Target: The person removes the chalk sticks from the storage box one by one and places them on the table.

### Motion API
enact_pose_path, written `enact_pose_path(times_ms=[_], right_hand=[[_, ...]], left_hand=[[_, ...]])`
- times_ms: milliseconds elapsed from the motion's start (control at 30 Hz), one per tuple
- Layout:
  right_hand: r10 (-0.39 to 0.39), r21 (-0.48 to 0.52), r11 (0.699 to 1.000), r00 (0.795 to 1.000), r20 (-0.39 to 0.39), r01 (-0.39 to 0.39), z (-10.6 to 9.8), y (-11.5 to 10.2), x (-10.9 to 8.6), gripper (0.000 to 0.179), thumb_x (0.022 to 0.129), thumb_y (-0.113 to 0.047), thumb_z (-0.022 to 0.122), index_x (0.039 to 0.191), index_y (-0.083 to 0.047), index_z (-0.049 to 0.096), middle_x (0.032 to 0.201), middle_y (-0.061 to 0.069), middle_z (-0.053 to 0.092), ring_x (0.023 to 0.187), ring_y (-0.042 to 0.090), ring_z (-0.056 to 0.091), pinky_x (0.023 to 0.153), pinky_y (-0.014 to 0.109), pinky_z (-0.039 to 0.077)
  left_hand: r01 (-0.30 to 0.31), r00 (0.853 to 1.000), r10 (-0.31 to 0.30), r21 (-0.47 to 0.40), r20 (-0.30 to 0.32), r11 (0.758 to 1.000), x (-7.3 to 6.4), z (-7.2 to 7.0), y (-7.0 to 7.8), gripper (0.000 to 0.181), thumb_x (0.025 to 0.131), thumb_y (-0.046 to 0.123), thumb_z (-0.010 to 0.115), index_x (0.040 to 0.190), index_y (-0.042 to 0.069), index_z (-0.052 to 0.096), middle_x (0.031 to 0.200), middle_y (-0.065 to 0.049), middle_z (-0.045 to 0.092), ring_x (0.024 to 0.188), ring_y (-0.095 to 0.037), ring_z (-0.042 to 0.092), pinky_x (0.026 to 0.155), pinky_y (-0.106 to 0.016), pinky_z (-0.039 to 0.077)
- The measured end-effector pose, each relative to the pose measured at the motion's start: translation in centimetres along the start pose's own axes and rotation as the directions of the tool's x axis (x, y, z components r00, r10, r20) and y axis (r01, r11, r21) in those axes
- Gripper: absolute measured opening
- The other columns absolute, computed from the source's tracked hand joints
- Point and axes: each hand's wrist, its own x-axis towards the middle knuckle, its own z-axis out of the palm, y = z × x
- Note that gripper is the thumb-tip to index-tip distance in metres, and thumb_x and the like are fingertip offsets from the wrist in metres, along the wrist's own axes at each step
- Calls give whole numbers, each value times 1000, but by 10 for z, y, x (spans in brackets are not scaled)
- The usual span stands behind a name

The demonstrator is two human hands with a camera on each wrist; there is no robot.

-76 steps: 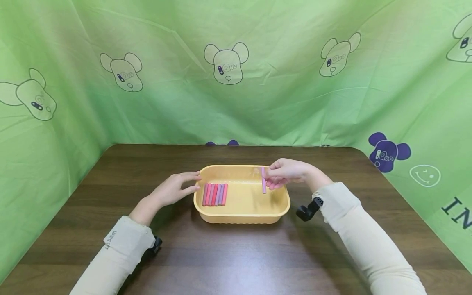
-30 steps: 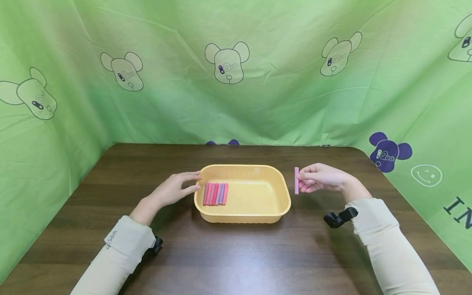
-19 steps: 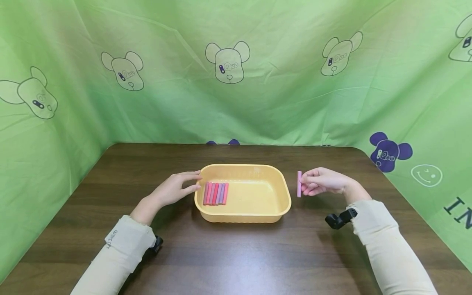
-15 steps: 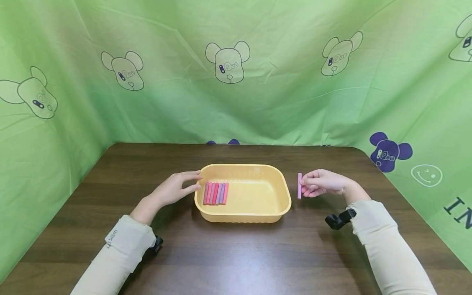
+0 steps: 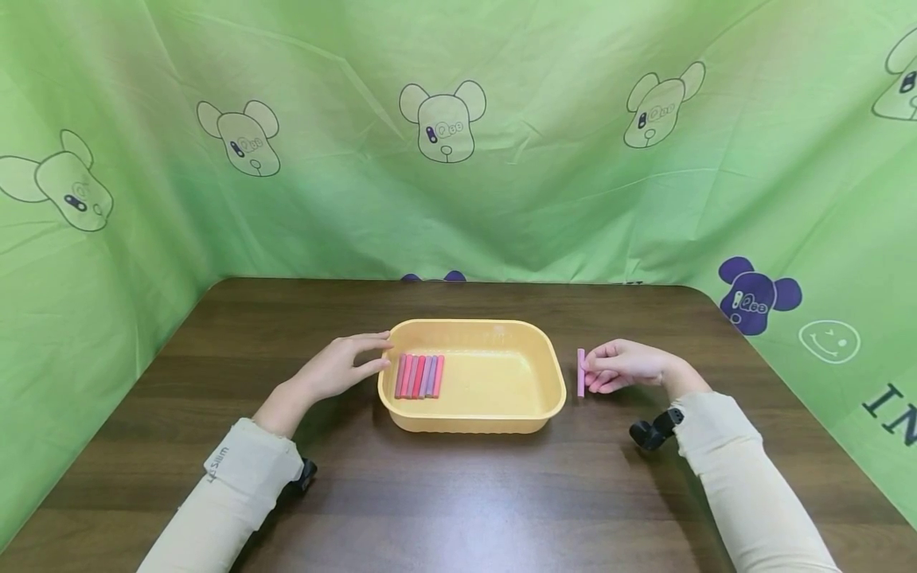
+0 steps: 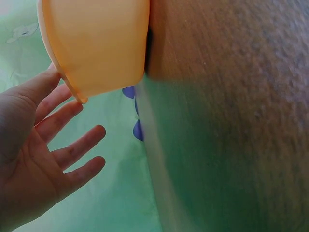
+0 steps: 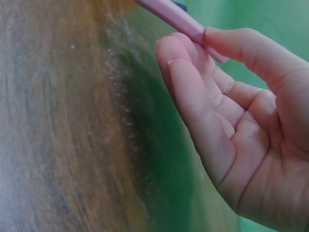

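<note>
Between the thumb and fingertips of my right hand (image 5: 619,366) I pinch a slim pinkish-purple stick (image 5: 581,372), just right of the yellow basin (image 5: 473,426). In the right wrist view the stick (image 7: 176,19) looks smooth and flat-sided, and the other fingers are loosely bent. My left hand (image 5: 335,368) is at the basin's left end, fingers spread and relaxed. Its fingertips are right at the rim in the left wrist view, where the basin (image 6: 99,43) fills the top. Inside the basin's left side, several pink, red and purple sticks (image 5: 419,377) lie side by side in a row.
The dark wooden table (image 5: 444,501) carries the basin near its middle. Behind it and along both sides hangs a green cloth (image 5: 444,215) printed with mouse heads. A small black camera (image 5: 655,430) is worn on the right wrist.
My right hand has carried the pinkish-purple stick from above the basin out past its right rim, then lowered it nearer the table. The left hand and the row of sticks stay put.
</note>
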Motion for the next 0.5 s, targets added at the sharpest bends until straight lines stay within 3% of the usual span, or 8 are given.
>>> enact_pose_path(times_ms=[500], right_hand=[[79, -4, 997, 997, -21, -79, 3, 3, 7, 14, 95, -13, 50, 89, -9, 62, 79, -3, 68, 72, 5, 65, 69, 20, 56]], left_hand=[[-3, 1000, 3, -11, 1, 1000, 0, 0, 0, 43, 93, 26, 58, 128, 3, 56, 141, -13, 48, 132, -31, 44, 109, -48, 35]])
